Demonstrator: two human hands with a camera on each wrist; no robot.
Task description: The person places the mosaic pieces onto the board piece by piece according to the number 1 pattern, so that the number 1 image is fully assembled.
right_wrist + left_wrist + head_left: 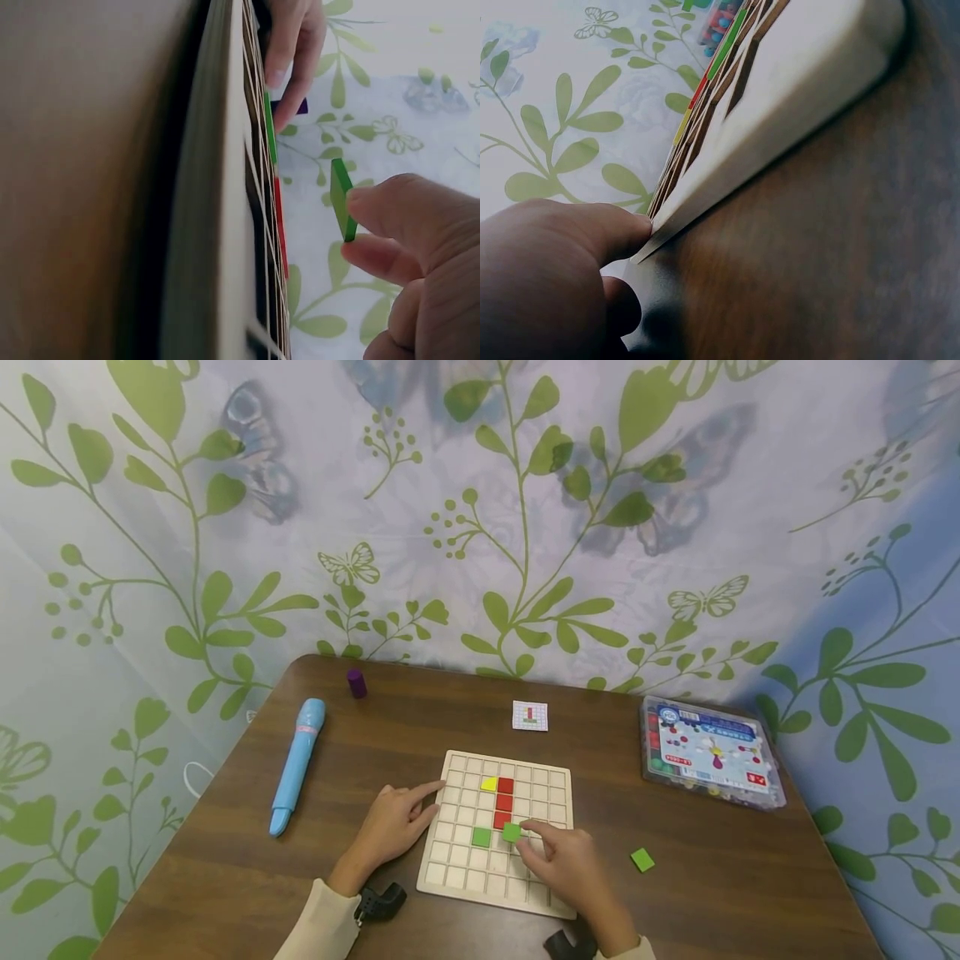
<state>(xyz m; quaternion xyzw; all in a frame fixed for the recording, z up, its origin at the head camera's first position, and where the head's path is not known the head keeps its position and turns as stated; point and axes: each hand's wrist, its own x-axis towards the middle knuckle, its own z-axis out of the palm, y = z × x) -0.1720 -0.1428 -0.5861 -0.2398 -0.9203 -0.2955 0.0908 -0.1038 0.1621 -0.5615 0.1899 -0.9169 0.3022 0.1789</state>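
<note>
A pale wooden grid board (553, 777) lies on the brown table. In its cells sit a yellow piece (488, 783), a column of red squares (504, 802) and a green square (482, 837). My right hand (558, 853) pinches another green square (512, 832) (342, 199) between thumb and forefinger, held just above the board (225, 195) next to the lowest red one. My left hand (397, 821) rests on the table with straight fingers touching the board's left edge (780, 105).
A loose green square (642, 859) lies right of the board. A small pattern card (529, 715) lies behind the board, a clear box of pieces (708, 750) at the right, a blue pen-like device (297, 763) at the left, and a purple cylinder (356, 683) behind it.
</note>
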